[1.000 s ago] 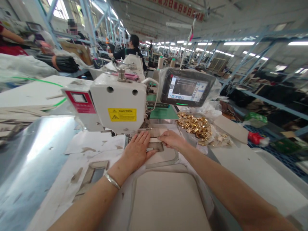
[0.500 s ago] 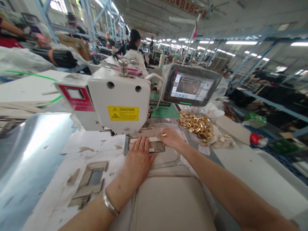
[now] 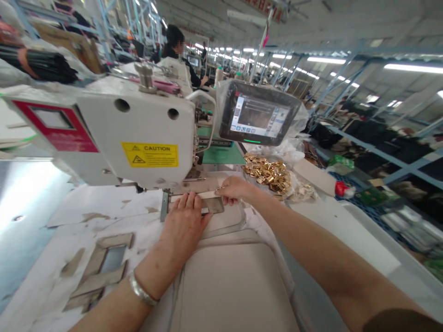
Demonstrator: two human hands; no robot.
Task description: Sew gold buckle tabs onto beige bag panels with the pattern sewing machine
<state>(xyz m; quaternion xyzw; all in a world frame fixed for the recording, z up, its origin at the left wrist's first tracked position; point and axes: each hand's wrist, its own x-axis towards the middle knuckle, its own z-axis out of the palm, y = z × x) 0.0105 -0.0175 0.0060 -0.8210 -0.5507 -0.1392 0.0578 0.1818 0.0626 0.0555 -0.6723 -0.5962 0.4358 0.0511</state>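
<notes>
My left hand [image 3: 183, 226] lies flat, fingers stretched, over a narrow beige strip [image 3: 207, 194] in a metal clamp frame [image 3: 164, 207] below the sewing machine head [image 3: 138, 133]. At the strip's right end, my right hand [image 3: 235, 189] is closed in a pinch. A small gold-coloured bit shows at its fingertips; its kind is not clear. Under the frame lies a beige panel with rounded corners [image 3: 226, 221]. Nearer to me is a larger stack of beige panels [image 3: 235, 281]. My left palm hides part of the frame.
Gold metal fittings [image 3: 270, 175] lie heaped on plastic at the right, below a control screen [image 3: 259, 115]. Taped beige templates [image 3: 104, 258] sit on white paper at the left. A red-capped bottle [image 3: 321, 177] lies far right. Another person [image 3: 175, 44] sits behind the machine.
The view has turned right and come closer, so the machine appears further left and larger. My left hand still presses the strip, and my right hand still pinches its right end.
</notes>
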